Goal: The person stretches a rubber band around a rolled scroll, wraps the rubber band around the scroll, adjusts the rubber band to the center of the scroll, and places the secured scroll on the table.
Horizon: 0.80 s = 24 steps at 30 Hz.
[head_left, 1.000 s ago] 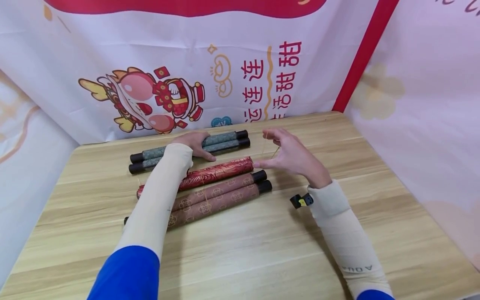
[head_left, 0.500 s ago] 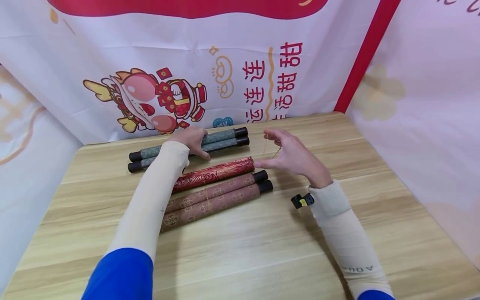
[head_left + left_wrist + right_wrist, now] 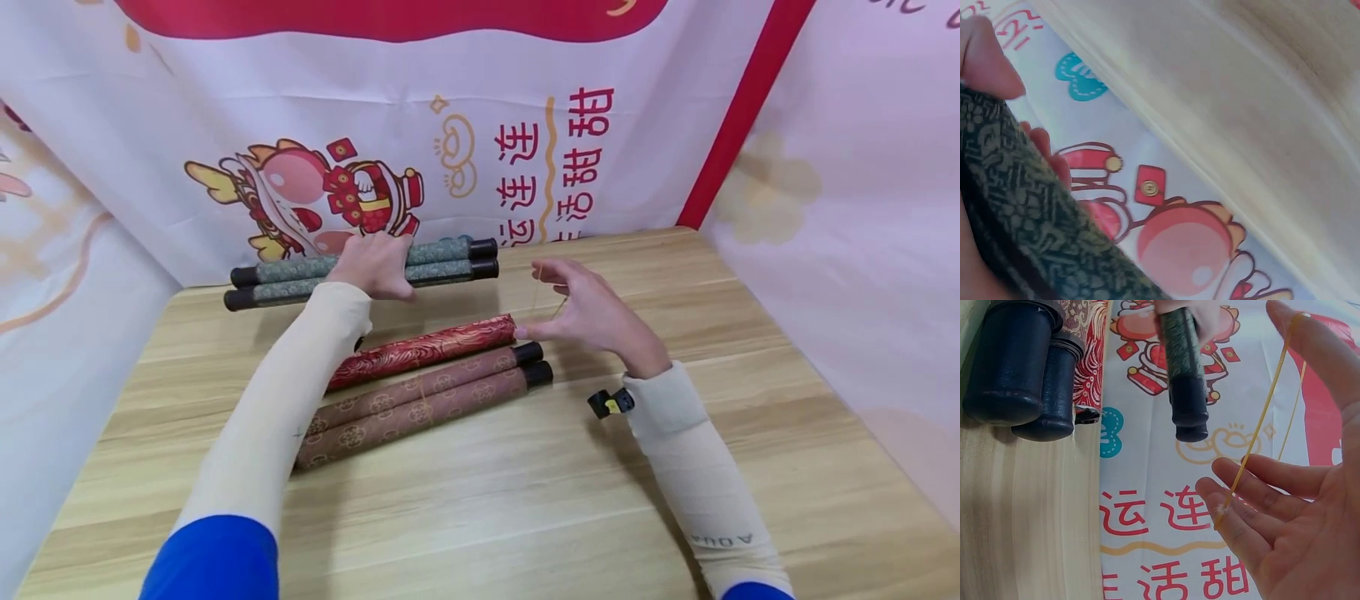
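My left hand (image 3: 372, 265) grips a pair of green patterned scrolls (image 3: 444, 260) with black end knobs around their middle and holds them above the table. In the left wrist view one patterned scroll (image 3: 1041, 219) lies between thumb and fingers. My right hand (image 3: 588, 312) is spread near the right end of a red patterned roll (image 3: 431, 350). A thin yellow rubber band (image 3: 1260, 420) stretches between its thumb and fingers. Two brown flower-patterned scrolls (image 3: 420, 400) lie side by side just in front of the red roll. My left forearm hides the left ends of these rolls.
The wooden table (image 3: 465, 517) meets a printed white cloth backdrop (image 3: 637, 150) behind the scrolls. Another printed cloth (image 3: 847, 250) stands along the right side. A small black device (image 3: 609, 403) sits by my right wrist.
My left hand has taken hold of the green scrolls and raised them off the table, slightly to the left. My right hand stays in place with the rubber band stretched.
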Motion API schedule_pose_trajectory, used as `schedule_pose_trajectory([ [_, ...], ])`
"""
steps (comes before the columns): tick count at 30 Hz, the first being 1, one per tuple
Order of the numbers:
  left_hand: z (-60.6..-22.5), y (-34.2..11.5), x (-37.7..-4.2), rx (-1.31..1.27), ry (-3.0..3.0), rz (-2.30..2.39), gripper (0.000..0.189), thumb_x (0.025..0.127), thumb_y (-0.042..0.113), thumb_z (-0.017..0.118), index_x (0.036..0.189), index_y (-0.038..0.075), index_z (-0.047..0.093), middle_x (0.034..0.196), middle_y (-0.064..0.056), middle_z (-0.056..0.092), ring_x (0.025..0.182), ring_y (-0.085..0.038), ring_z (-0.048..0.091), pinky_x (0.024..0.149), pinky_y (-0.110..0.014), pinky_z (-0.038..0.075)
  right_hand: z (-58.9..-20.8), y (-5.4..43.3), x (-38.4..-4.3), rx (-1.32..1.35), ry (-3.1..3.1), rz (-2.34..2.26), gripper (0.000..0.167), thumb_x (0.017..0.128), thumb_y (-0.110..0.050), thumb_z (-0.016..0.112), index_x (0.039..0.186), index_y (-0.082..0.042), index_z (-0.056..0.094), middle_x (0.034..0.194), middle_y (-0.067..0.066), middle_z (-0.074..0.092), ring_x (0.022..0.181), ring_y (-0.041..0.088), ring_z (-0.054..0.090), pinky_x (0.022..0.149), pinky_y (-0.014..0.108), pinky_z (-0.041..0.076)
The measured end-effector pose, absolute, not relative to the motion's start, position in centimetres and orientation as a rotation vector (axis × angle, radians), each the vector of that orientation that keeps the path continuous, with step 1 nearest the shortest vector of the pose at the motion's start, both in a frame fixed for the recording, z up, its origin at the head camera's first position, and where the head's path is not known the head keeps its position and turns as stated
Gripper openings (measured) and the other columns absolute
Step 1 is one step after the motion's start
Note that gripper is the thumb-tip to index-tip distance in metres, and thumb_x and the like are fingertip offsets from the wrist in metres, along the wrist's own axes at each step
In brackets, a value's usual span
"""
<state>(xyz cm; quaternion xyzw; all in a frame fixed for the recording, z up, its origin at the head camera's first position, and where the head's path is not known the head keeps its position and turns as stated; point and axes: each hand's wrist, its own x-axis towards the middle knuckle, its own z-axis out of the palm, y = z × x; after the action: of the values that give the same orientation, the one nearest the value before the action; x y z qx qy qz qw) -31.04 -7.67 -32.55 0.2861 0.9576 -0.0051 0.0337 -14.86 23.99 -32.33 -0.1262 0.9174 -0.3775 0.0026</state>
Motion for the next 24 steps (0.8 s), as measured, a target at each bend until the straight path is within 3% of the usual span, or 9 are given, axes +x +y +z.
schedule_pose_trajectory([
  [3,-31.9,-7.9,-30.2,0.924,2.993,-0.075,0.069,0.069,0.052,0.078,0.124,0.012,0.064,0.081,-0.007,0.067,0.076,-0.028,0.063,0.066,-0.051,0.054,-32.4,23.8,-14.8,-0.410,2.868,-1.198,0.111,0.070,-0.047,0.099,0.157,-0.007,0.043,0.158,0.014,0.052,0.146,0.033,0.051,0.121,0.051,0.042],
  [8,-30.9,-8.2,-27.9,0.928,2.984,-0.015,0.087,0.070,0.054,0.078,0.144,0.013,0.059,0.084,-0.005,0.068,0.079,-0.026,0.062,0.063,-0.048,0.052,-32.5,23.4,-14.7,-0.444,2.854,-1.223,0.113,0.068,-0.047,0.100,0.157,-0.007,0.042,0.157,0.013,0.051,0.144,0.033,0.051,0.121,0.051,0.043],
  [13,-30.5,-8.3,-25.3,0.945,2.972,0.009,0.094,0.069,0.053,0.079,0.151,0.014,0.056,0.078,-0.004,0.066,0.074,-0.025,0.060,0.057,-0.043,0.046,-32.5,23.1,-14.6,-0.485,2.851,-1.231,0.115,0.067,-0.046,0.100,0.157,-0.006,0.041,0.157,0.014,0.050,0.144,0.033,0.052,0.120,0.051,0.044],
  [16,-30.5,-8.5,-23.8,0.971,2.981,-0.021,0.092,0.069,0.056,0.080,0.148,0.014,0.058,0.079,-0.003,0.067,0.075,-0.025,0.064,0.055,-0.044,0.048,-32.4,22.9,-14.4,-0.514,2.846,-1.236,0.117,0.068,-0.045,0.100,0.159,-0.006,0.038,0.158,0.014,0.049,0.143,0.035,0.053,0.120,0.051,0.044],
  [19,-30.4,-8.8,-22.5,0.982,2.994,-0.017,0.078,0.068,0.056,0.081,0.131,0.013,0.065,0.079,-0.002,0.067,0.074,-0.025,0.065,0.054,-0.045,0.049,-32.2,22.5,-14.1,-0.557,2.833,-1.244,0.119,0.067,-0.044,0.101,0.160,-0.007,0.036,0.158,0.014,0.049,0.143,0.035,0.053,0.120,0.052,0.044],
  [24,-30.3,-9.1,-20.8,0.980,3.004,-0.004,0.070,0.067,0.055,0.081,0.119,0.012,0.065,0.083,-0.004,0.069,0.076,-0.026,0.066,0.056,-0.045,0.051,-32.0,21.5,-13.9,-0.623,2.806,-1.242,0.118,0.068,-0.044,0.101,0.161,-0.010,0.036,0.161,0.010,0.046,0.145,0.031,0.050,0.121,0.052,0.043],
])
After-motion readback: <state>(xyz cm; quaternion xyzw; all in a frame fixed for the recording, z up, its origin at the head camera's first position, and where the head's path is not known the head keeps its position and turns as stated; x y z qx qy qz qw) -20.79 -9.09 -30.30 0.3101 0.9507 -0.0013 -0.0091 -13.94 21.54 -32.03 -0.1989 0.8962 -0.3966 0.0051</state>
